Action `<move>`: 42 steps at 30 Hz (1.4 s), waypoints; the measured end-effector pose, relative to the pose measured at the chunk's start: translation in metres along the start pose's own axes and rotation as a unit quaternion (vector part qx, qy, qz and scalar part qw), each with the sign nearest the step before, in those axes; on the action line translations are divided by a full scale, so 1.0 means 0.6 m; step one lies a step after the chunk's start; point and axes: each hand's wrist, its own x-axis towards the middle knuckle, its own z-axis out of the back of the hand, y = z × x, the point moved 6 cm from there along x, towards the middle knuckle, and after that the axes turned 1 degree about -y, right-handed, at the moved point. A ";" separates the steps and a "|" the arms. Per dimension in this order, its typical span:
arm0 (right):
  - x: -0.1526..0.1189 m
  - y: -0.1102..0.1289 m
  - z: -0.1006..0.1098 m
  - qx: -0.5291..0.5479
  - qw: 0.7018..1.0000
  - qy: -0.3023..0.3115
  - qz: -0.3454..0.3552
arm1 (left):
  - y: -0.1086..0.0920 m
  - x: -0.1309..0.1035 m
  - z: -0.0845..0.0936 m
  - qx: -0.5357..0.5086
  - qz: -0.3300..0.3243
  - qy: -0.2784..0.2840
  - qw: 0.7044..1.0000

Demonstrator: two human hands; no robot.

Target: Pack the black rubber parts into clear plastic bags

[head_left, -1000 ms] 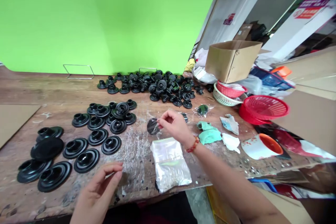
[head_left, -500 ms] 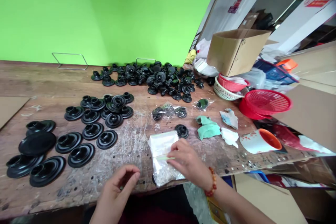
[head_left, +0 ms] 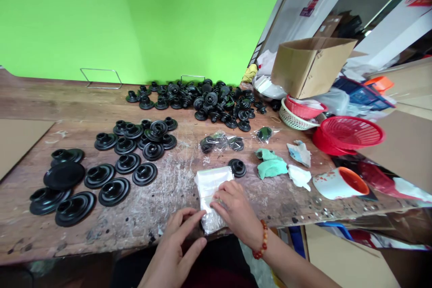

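Observation:
A stack of clear plastic bags (head_left: pixel 211 176) lies at the table's front edge, with crinkled film at its near end. Over it rests my right hand (head_left: pixel 238 209), wearing a beaded bracelet, its bent fingers closed on the top bag near a thin greenish strip. My left hand (head_left: pixel 178 245) is open, thumb and fingers apart, with its fingertips at the stack's left side. Just beyond the stack sits a single black disc-shaped part (head_left: pixel 237 168) with a raised hub. Several similar black parts (head_left: pixel 114 191) stand spread out on the left.
A heap of black parts (head_left: pixel 211 99) lies against the green board (head_left: pixel 151 18). Bagged parts (head_left: pixel 235 143) and green cloth scraps (head_left: pixel 272 167) are beyond my right hand. On the right stand a white cup (head_left: pixel 329 185), red basket (head_left: pixel 353 132) and cardboard box (head_left: pixel 308 67).
My left hand has moved right, up to the bag stack. My right hand has lowered slightly onto the stack, and the green strip shows less. The whole view has shifted a little.

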 end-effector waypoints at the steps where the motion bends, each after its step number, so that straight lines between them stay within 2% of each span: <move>1: 0.000 0.002 -0.001 -0.012 1.000 0.001 0.004 | -0.002 -0.002 -0.004 0.016 -0.016 -0.003 1.000; 5: 0.001 0.010 -0.001 -0.051 0.998 0.004 0.021 | -0.002 -0.007 -0.018 0.058 -0.045 -0.023 0.997; 9: -0.001 0.015 0.004 -0.050 0.998 0.017 0.028 | 0.003 -0.007 -0.024 0.066 -0.034 -0.011 0.997; 16: -0.008 0.022 0.003 -0.026 0.998 -0.038 0.040 | 0.004 -0.009 -0.021 0.049 -0.016 0.004 0.999; 18: -0.007 0.030 0.010 0.003 0.998 -0.055 0.029 | 0.006 -0.007 -0.020 0.033 -0.002 0.009 0.999; 21: -0.007 0.055 0.037 0.121 0.990 -0.067 0.004 | 0.004 -0.003 -0.015 -0.006 0.009 0.020 1.000; 22: -0.009 0.069 0.047 0.156 0.986 -0.062 0.013 | 0.002 -0.002 -0.010 -0.027 0.005 0.023 0.999; 24: -0.014 0.105 0.067 0.174 0.980 -0.053 0.083 | -0.004 -0.001 0.003 -0.090 0.001 0.029 0.996; 26: -0.023 0.141 0.077 0.127 0.973 -0.043 0.190 | -0.002 0.001 0.022 -0.195 0.039 0.019 0.980; 28: -0.028 0.161 0.068 0.067 0.964 -0.018 0.258 | 0.005 0.001 0.039 -0.335 0.108 -0.004 0.936; 30: -0.027 0.168 0.048 0.032 0.960 0.016 0.277 | 0.008 0.001 0.049 -0.445 0.156 -0.016 0.882; 31: -0.025 0.170 0.037 0.023 0.959 0.029 0.282 | 0.008 0.002 0.052 -0.474 0.165 -0.018 0.865; 33: -0.022 0.179 0.019 0.014 0.953 0.043 0.300 | 0.010 0.004 0.055 -0.493 0.176 -0.027 0.852; 36: -0.017 0.196 0.010 0.041 0.943 0.058 0.324 | 0.027 0.000 0.056 -0.519 0.211 -0.074 0.825; 38: -0.007 0.196 0.019 0.097 0.948 0.048 0.298 | 0.036 -0.005 0.058 -0.535 0.217 -0.095 0.811; 39: 0.001 0.190 0.026 0.132 0.955 0.036 0.262 | 0.037 -0.008 0.060 -0.533 0.208 -0.098 0.814; 41: 0.020 0.164 0.029 0.207 0.968 0.030 0.140 | 0.034 -0.012 0.067 -0.508 0.183 -0.091 0.836; 42: 0.028 0.148 0.021 0.257 0.963 0.049 0.065 | 0.031 -0.015 0.071 -0.489 0.172 -0.089 0.850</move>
